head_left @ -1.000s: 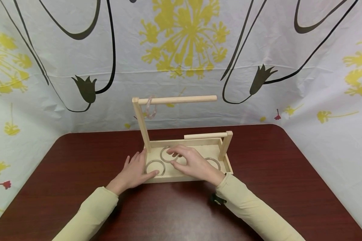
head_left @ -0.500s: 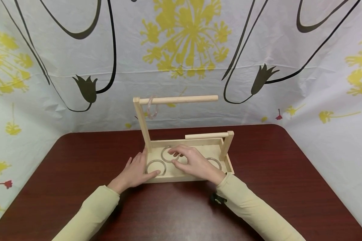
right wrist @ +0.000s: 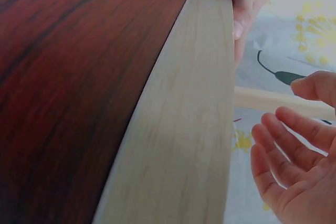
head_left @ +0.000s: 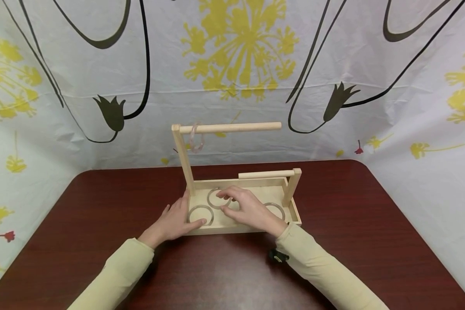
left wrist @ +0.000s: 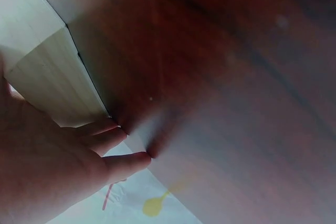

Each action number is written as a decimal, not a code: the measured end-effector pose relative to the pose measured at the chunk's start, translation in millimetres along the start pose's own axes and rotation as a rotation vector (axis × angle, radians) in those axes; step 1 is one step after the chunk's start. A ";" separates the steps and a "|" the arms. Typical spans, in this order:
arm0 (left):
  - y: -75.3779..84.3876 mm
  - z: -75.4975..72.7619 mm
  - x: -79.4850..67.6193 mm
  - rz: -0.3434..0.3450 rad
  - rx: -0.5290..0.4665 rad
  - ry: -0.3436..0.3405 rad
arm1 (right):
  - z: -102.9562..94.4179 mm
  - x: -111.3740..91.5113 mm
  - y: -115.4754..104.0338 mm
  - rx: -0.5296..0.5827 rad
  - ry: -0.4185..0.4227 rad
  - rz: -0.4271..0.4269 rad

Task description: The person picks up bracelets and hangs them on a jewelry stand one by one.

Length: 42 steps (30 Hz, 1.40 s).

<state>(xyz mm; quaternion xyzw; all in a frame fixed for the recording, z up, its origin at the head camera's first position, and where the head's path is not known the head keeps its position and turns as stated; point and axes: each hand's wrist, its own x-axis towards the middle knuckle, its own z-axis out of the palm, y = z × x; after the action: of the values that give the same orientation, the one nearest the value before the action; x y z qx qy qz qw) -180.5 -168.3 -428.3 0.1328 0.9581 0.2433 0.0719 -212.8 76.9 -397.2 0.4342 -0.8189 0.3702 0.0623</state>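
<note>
A shallow pale wooden tray (head_left: 224, 230) stands on the table, with three clear bangles lying in it: one at the left front (head_left: 200, 206), another behind it (head_left: 208, 199), and the last at the right (head_left: 282, 211), partly behind the right wrist. My left hand (head_left: 173, 220) rests against the tray's left end, fingers extended and thumb over the front rim. In the left wrist view, these fingers touch the wooden end wall (left wrist: 58, 85). Above the tray, near the rear bangle, hovers my right hand (head_left: 247, 209), fingers loosely bent. The right wrist view shows nothing in it.
From the tray's left end rises a tall post (head_left: 183, 161) bearing a long rod (head_left: 240, 127); a pinkish clear bangle (head_left: 192, 138) hangs on it. At the right, a shorter post (head_left: 292, 188) carries a lower rod (head_left: 265, 174). A patterned cloth (head_left: 232, 103) surrounds the dark table (head_left: 232, 271).
Both hands stay in nearly the same place, and the bangles keep their positions. The whole head view shifts very slightly.
</note>
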 end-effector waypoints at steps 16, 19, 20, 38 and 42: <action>0.2 -1.7 -0.1 0.005 -0.015 -0.007 | 11.4 1.9 5.3 -0.005 -0.015 0.165; -0.6 -1.7 0.0 0.004 -0.018 -0.013 | 15.9 3.0 6.3 -0.022 -0.029 0.176; -0.9 -1.7 0.2 0.004 -0.017 -0.016 | 17.2 3.4 6.6 -0.023 -0.030 0.180; -1.4 -3.3 0.9 0.012 -0.035 -0.034 | 24.7 15.1 14.5 -0.008 -0.041 0.294; -2.4 -2.9 1.4 0.015 -0.039 -0.033 | 25.7 18.2 19.2 0.014 -0.063 0.322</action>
<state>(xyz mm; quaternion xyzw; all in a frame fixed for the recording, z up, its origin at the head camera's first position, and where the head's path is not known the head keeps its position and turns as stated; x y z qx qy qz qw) -182.9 -171.2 -427.0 0.1427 0.9508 0.2603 0.0885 -232.9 54.5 -418.6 0.3093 -0.8768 0.3672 -0.0266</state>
